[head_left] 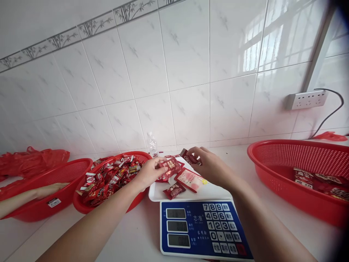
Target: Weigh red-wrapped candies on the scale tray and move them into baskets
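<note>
My left hand (152, 173) is closed on a small dark-red packet (170, 167) with gold print, holding it above the white tray of the scale (209, 193). My right hand (208, 162) has its fingers curled round a dark brown wrapped snack (189, 157) at the back of the tray. Below the hands, a flat pink-and-red packet (191, 180) and a small dark-red wrapped snack (174, 190) lie on the tray. More red wrappers are partly hidden behind my left hand. The scale's blue keypad panel (200, 229) faces me.
A red basket (141, 157) heaped with red-wrapped snacks stands left of the scale. Farther left, another person's hand (51, 190) reaches into a second red basket (81, 169). A third red basket (261, 163) holds packets at right. A clear plastic bottle (152, 143) stands by the wall.
</note>
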`<act>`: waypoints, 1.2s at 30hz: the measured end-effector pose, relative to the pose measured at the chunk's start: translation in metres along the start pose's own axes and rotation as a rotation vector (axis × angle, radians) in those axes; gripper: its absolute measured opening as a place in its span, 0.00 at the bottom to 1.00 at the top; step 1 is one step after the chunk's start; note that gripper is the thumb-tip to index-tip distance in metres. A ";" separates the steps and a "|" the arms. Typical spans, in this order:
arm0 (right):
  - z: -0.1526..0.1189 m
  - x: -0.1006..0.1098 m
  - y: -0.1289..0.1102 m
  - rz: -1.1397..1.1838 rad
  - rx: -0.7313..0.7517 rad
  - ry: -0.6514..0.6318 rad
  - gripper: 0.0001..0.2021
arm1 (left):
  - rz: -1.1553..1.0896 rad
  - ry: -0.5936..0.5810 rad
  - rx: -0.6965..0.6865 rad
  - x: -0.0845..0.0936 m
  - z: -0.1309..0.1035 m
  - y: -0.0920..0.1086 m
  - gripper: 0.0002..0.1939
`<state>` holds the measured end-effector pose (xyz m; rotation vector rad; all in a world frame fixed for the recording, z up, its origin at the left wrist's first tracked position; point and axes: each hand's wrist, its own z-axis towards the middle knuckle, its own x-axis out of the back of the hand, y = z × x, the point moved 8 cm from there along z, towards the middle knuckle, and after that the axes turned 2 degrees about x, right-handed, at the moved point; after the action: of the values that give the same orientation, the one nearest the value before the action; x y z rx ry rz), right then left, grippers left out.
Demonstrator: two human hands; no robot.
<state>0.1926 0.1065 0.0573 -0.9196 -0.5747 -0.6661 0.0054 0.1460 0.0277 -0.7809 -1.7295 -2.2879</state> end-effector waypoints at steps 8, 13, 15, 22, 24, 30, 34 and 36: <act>-0.002 -0.004 -0.009 0.085 0.001 -0.012 0.06 | 0.650 0.152 -0.112 0.004 -0.014 0.019 0.14; -0.007 -0.017 -0.036 0.496 0.098 -0.197 0.06 | -0.109 0.047 -0.155 -0.014 -0.021 0.036 0.19; -0.010 -0.020 -0.046 0.673 0.127 -0.256 0.06 | -0.323 0.067 -0.189 -0.019 -0.027 0.045 0.17; -0.017 -0.008 -0.063 0.878 0.167 -0.221 0.14 | -0.586 0.299 -0.310 -0.009 -0.047 0.069 0.11; -0.020 -0.012 -0.069 0.827 0.165 -0.278 0.17 | -0.612 0.314 -0.337 -0.007 -0.052 0.072 0.11; -0.031 -0.012 -0.085 0.721 0.231 -0.318 0.20 | -0.724 0.290 -0.343 -0.002 -0.063 0.064 0.20; -0.033 -0.002 -0.092 0.764 0.291 -0.250 0.22 | -0.806 0.224 -0.299 -0.006 -0.070 0.066 0.19; -0.035 0.001 -0.096 0.785 0.318 -0.227 0.24 | -0.814 0.243 -0.290 -0.006 -0.074 0.069 0.18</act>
<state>0.1290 0.0345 0.0912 -0.8356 -0.4497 0.2346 0.0178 0.0540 0.0689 0.2539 -1.8291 -3.0112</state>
